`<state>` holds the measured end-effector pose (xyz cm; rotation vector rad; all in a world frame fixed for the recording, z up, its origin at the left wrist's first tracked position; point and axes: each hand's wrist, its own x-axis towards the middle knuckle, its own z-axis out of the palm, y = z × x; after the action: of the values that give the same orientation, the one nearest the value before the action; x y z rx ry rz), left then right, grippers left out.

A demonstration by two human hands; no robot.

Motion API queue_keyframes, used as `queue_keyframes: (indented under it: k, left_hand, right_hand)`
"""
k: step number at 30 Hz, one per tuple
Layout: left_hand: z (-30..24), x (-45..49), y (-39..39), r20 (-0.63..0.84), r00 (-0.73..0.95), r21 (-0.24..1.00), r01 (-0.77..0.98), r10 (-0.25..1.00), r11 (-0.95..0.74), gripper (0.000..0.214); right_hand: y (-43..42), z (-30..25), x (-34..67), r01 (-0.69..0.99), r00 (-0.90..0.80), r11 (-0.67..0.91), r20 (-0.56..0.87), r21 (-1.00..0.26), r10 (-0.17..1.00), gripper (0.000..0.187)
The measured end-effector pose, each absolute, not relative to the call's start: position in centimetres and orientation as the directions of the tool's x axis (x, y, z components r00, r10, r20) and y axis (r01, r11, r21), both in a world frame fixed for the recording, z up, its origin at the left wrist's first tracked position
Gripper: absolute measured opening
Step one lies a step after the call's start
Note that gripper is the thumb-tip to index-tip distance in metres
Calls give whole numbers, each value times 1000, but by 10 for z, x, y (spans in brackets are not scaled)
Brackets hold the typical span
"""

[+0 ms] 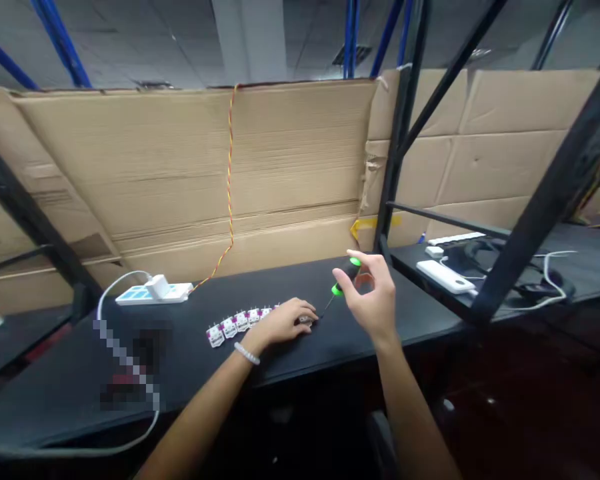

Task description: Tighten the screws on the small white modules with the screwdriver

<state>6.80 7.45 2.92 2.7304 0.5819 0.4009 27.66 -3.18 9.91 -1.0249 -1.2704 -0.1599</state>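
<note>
My right hand [373,297] pinches the black and green handle of a screwdriver [349,275] between thumb and fingers. Its thin shaft slants down to the left, and the tip is close to the fingertips of my left hand [287,320]. That left hand rests low on the black table, fingers curled round something small that they mostly hide. Beside it, a curved row of several small white and purple switch-like blocks [241,321] runs off to the left; its right end passes behind my left hand. A brownish ring [364,281] shows partly behind my right hand.
On the left a white power strip [175,293] holds a white plug [157,287], whose cable hangs over the front edge. Cardboard [290,167] walls the back. A black metal post [397,147] stands right, with another white power strip [445,276] and dark cables beyond. One left patch is pixelated.
</note>
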Motion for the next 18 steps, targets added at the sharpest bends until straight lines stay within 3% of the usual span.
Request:
queue_keyframes:
  k: [4,7,12,18]
  left_hand:
    - [39,50,74,184,812,342,475,554,-811,50]
    - [45,29,77,110,717,261,647,688,-716,65]
    - [48,9,80,13,684,218,710,729,-670,48]
    - [48,19,52,73,739,185,650,670,-737,31]
  right_hand:
    - [-33,100,278,607,355,576,835,-548,420,34]
    - [-33,100,277,597,360,579,831,-555,425,34]
    - [-32,100,275,591,351,586,831,-554,432,34]
    - [-34,99,268,561,308,620,833,-549,459,34]
